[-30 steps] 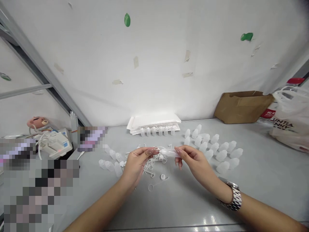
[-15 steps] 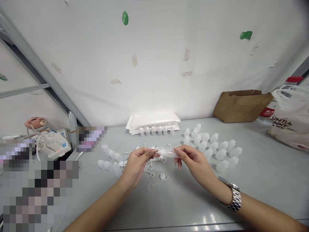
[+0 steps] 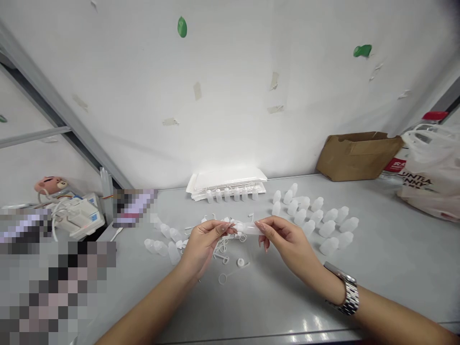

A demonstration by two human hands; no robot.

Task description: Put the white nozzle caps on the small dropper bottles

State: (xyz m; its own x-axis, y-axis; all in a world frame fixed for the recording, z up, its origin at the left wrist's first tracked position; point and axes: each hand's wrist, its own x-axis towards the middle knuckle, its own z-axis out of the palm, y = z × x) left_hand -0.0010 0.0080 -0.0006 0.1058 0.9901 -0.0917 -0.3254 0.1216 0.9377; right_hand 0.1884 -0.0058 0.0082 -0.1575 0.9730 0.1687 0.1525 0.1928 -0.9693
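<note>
Between my two hands lies a small translucent plastic bottle (image 3: 249, 228), held sideways above the table. My right hand (image 3: 278, 235) pinches its right end between thumb and fingertips. The fingertips of my left hand (image 3: 208, 239) are closed at its left, narrower end; whether a separate cap sits there I cannot make out. Under the hands is a loose heap of white plastic ring-and-stem pieces (image 3: 223, 245). Nearer me lie a white round cap (image 3: 240, 262) and a ring with a thin stem (image 3: 223, 278).
Many similar bottles (image 3: 328, 229) stand on the right, and several (image 3: 160, 247) lie on the left. Behind are a row of capped bottles (image 3: 227, 195) and stacked white sheets (image 3: 230, 178). A cardboard box (image 3: 359, 158) and plastic bag (image 3: 431, 177) stand at right; white devices (image 3: 81, 215) at left.
The whole view has shifted slightly. Both hands keep their grip on the bottle, which looks almost unmoved between them.
</note>
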